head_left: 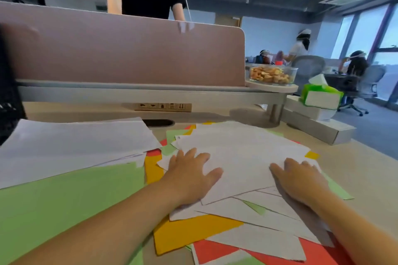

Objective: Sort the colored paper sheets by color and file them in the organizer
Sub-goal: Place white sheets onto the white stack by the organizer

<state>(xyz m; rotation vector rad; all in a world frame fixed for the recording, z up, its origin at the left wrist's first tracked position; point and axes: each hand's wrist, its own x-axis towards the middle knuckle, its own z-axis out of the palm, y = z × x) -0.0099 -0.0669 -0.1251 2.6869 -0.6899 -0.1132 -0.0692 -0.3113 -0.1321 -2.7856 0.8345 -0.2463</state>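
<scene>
Both hands lie palm-down on the loose fan of white paper sheets [243, 157] in the middle of the pale wooden surface [336, 170]. The left hand [191, 176] presses the fan's left part with straight, spread fingers. The right hand [299, 180] presses its right part the same way. Neither grip has closed on anything, and nothing is pinched or curled round.

Coloured sheets poke out from under the fan. A yellow-orange paper sheet [193, 234] shows at its near-left and a red paper sheet [215, 249] along its near edge. Left of the fan lies a large light-green paper sheet [64, 206], with a separate stack of white paper [75, 142] beyond it. The organizer cannot be made out for certain.

The step looks like gathering the whites. It would go best by drawing the palms toward each other to square the sheets, with pressure light enough that the coloured paper beneath does not drag along. A small green wedge [256, 207] sits between the white sheets and should be pulled out before lifting.
</scene>
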